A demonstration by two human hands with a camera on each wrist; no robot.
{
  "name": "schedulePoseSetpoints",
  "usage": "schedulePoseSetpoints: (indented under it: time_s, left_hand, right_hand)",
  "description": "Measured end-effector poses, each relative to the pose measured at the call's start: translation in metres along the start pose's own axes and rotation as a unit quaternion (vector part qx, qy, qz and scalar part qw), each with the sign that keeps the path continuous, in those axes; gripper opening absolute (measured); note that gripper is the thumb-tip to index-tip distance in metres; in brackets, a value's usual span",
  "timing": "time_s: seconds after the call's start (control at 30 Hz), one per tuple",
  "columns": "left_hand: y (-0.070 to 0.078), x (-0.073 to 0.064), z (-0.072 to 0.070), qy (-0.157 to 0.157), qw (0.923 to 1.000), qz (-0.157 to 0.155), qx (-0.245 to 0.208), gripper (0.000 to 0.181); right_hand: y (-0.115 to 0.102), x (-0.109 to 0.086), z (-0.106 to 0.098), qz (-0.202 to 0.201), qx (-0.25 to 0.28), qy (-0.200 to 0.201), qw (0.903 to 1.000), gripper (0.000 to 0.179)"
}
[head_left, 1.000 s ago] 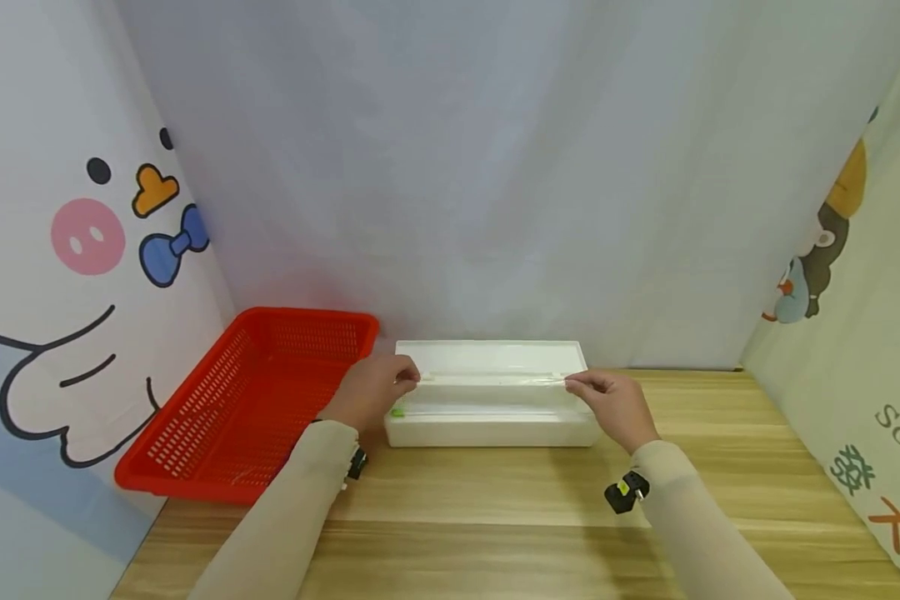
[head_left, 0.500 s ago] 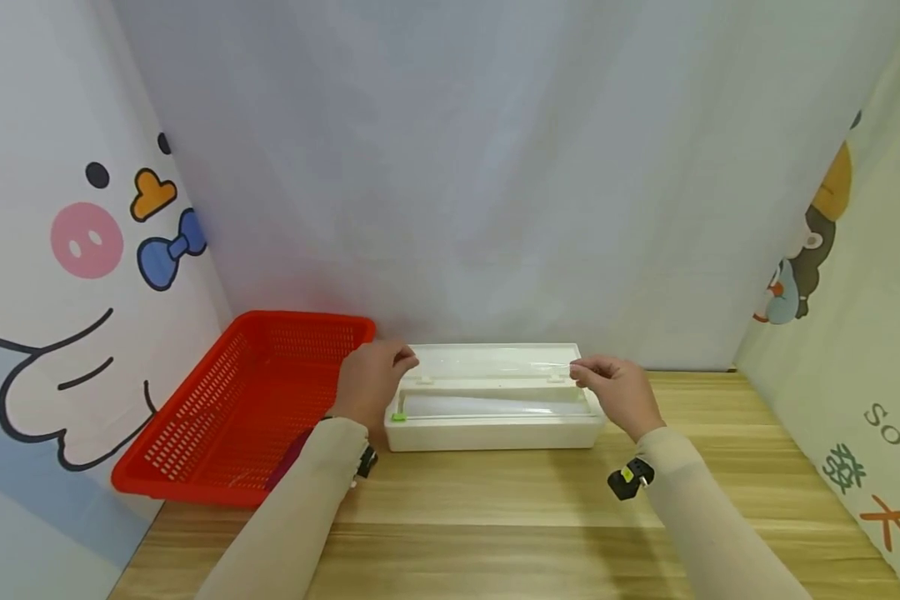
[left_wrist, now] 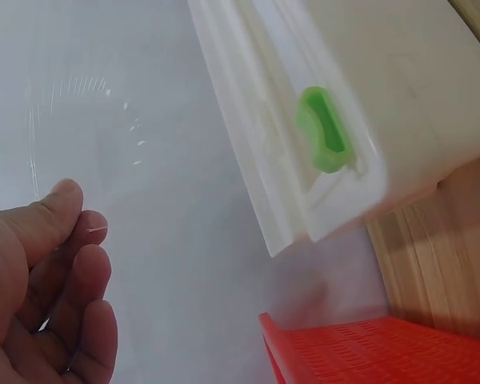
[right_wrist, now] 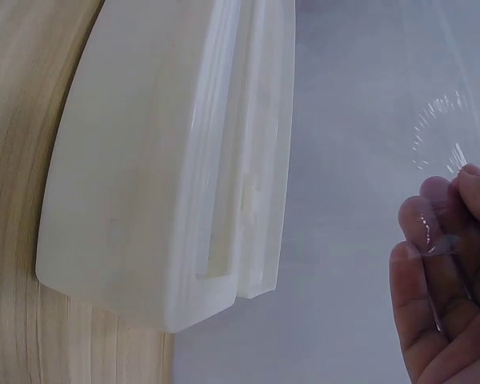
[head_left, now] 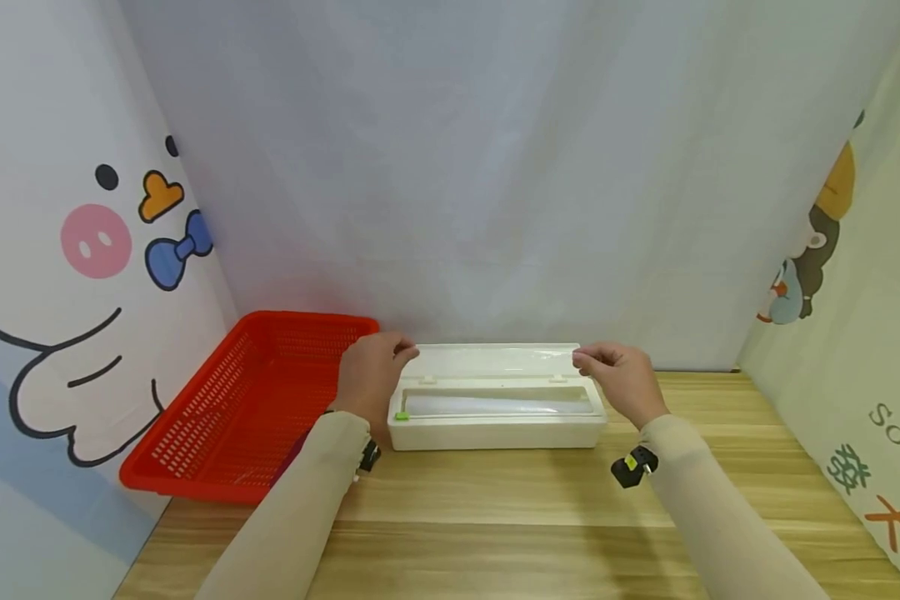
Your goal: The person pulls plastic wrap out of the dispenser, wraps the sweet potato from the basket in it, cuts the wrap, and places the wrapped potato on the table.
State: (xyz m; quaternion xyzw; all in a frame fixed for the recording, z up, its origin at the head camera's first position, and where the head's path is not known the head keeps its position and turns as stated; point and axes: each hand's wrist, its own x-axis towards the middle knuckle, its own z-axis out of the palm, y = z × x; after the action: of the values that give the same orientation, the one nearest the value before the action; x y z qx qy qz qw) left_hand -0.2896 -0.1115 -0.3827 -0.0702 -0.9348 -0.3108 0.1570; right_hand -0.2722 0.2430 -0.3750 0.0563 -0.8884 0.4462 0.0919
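A white cling film dispenser (head_left: 495,435) lies on the table with its lid tipped back against the cloth. A pale roll (head_left: 487,406) shows in its long opening, and a green slide cutter (head_left: 402,416) sits at the left end. Clear cling film (right_wrist: 444,120) is stretched between both hands above the dispenser, visible mainly by its glints. My left hand (head_left: 371,375) pinches the film's left side between thumb and forefinger. At the opposite side my right hand (head_left: 622,383) pinches it likewise, the film lying across its fingertips in the right wrist view.
A red plastic basket (head_left: 247,392) stands left of the dispenser, under the left forearm, with something dark purple (head_left: 288,458) partly hidden in it. Pale cloth (head_left: 450,167) hangs directly behind. Wooden tabletop (head_left: 480,517) extends in front and to the right.
Both hands have risen and moved slightly back, carrying the film up from over the dispenser's opening. The roll and slot now show more plainly, and the hands sit slightly farther apart.
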Motion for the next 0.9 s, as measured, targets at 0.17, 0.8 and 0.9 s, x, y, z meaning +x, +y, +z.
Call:
schedulePoseSetpoints:
  time_s: [0.17,0.8,0.9]
  left_hand:
    - [0.0001,0.0016,-0.0008,0.009,0.9999,0.007,0.004,0.019]
    - [0.0025,0.0073,-0.0084,0.018,0.9998,-0.001,-0.003,0.019]
    - [0.0033,0.0077,-0.0088,0.016,0.9998,-0.006,-0.006,0.021]
  right_hand:
    - [-0.0016,0.0025,-0.0014,-0.009,-0.006,0.006,0.9999,0.032]
    - [-0.0091,0.0073,-0.0018,-0.012,-0.010,0.010,0.9998,0.031]
    - [-0.0099,0.0073,-0.0032,-0.013,-0.011,0.011,0.9998,0.030]
